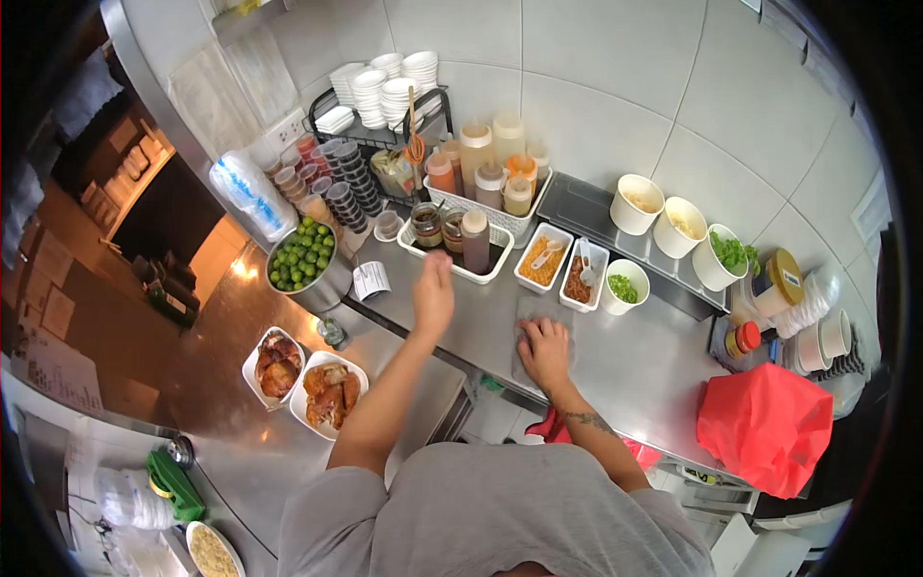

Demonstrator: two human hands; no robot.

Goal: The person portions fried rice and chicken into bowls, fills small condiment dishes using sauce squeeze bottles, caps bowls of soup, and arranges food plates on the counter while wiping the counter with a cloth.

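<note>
Grey cloth pressed flat beneath one hand, the other held near the tray

Head view. My right hand lies palm-down on a grey cloth, spread on the steel worktop near its front edge. The fingers are slightly parted and extended, bearing down on the cloth; none of it appears pinched between them. Just beyond the cloth's far edge stand a white container of yellow-orange topping, a second container of brown topping, each with a spoon inside, and a round tub of chopped greens.

My left hand is in front of the white tray, which carries jars and a brown bottle. Its fingers are close together and nearly straight. No object shows in them, but the palm is turned away, so I cannot tell whether anything small is held, nor whether the hand touches the tray.

Handling, in my judgement: broad, even pressure suits a limp cloth, since a pinch would bunch it. Strokes are best kept short on the far side, where a knock could spill the toppings, and the left forearm should clear the tray.
</note>
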